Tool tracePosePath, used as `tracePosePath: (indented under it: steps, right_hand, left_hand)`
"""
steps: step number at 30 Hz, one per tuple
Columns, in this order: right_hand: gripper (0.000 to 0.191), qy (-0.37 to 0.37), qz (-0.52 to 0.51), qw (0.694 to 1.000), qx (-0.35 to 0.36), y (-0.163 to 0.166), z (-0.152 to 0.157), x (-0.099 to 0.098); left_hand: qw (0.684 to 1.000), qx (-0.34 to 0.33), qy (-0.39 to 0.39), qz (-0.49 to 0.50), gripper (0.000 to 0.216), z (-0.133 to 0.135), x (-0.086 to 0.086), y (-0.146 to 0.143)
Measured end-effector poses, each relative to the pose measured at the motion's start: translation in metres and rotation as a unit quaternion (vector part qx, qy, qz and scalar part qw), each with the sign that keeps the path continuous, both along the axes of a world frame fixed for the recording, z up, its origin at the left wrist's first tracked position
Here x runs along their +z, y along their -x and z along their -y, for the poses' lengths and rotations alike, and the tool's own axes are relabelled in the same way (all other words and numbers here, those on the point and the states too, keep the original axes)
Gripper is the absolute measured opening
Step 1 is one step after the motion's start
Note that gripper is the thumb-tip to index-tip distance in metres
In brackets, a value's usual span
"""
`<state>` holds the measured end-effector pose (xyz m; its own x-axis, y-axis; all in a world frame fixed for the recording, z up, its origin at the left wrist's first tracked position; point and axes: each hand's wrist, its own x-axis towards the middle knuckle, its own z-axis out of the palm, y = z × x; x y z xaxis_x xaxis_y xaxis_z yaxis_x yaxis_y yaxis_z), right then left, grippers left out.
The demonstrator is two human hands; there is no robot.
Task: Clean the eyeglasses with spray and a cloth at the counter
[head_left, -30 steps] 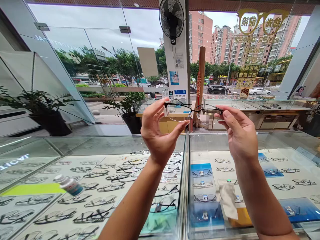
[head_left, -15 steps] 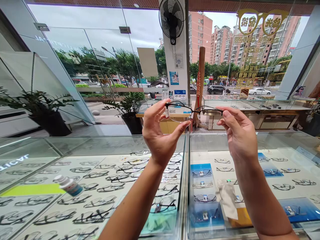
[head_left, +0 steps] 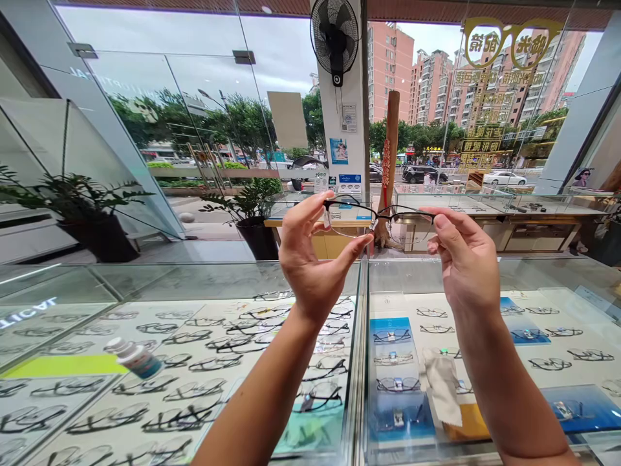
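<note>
So the glasses (head_left: 379,215) were up in the air here, held in front of the shop window and well above the glass bench (head_left: 233,275), pinched at both ends. My main worry is that it's a thin dark frame and the grip was only on the outer corners. Any twist or uneven pull from one side could bend the bridge or strain a hinge, I'd guess. The left thumb also ran along under the lens edge, so a smudge on that lens looked pretty likely. And if either pinch slipped, the frame would drop straight onto the glass top, which could scratch a lens. As for pose, the left hand (head_left: 310,272) came up from the lower left with the wrist cocked back. Its fingers (head_left: 310,208) were curled over the top of that end of the frame and the thumb was stretched out beneath, so it was grasping the glasses. The right hand (head_left: 463,265) rose from the lower right, back of the hand toward the camera, fingertips closed on the other end of the frame. I couldn't tell whether the temples were folded. A cloth (head_left: 441,385) lay on the bench below the right forearm, and a small bottle (head_left: 136,359) lay tipped over off to the left, both well apart from the hands.
</note>
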<state>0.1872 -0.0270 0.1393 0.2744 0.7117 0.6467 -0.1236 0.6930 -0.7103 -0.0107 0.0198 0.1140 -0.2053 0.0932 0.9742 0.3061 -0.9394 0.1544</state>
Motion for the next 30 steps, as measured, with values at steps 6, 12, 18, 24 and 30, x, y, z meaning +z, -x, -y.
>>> tracePosePath:
  steps: [6, 12, 18, 24, 30]
  right_hand:
    - [0.020, -0.003, -0.002, 1.000, -0.025, 0.0009, 0.0011, -0.0004]
    - [0.019, -0.010, 0.000, 1.000, -0.018, 0.0028, 0.0032, -0.0007]
    - [0.016, -0.012, -0.008, 1.000, 0.005, 0.0059, 0.0069, 0.0002]
    - [0.020, 0.006, -0.008, 1.000, 0.005, 0.0052, 0.0059, 0.0011]
    - [0.016, 0.001, -0.048, 0.998, 0.051, 0.0034, 0.0074, 0.0035]
  left_hand:
    - [1.000, 0.006, -0.008, -0.004, 0.075, -0.0006, -0.0006, -0.0013]
    - [1.000, 0.002, -0.001, 0.000, 0.075, -0.0004, -0.0006, -0.0014]
    - [1.000, -0.016, 0.003, 0.020, 0.072, -0.0023, 0.0004, -0.0039]
    - [0.999, -0.025, 0.018, 0.017, 0.072, -0.0032, -0.0007, -0.0036]
    - [0.999, -0.035, 0.012, 0.009, 0.071, -0.0031, -0.0002, -0.0040]
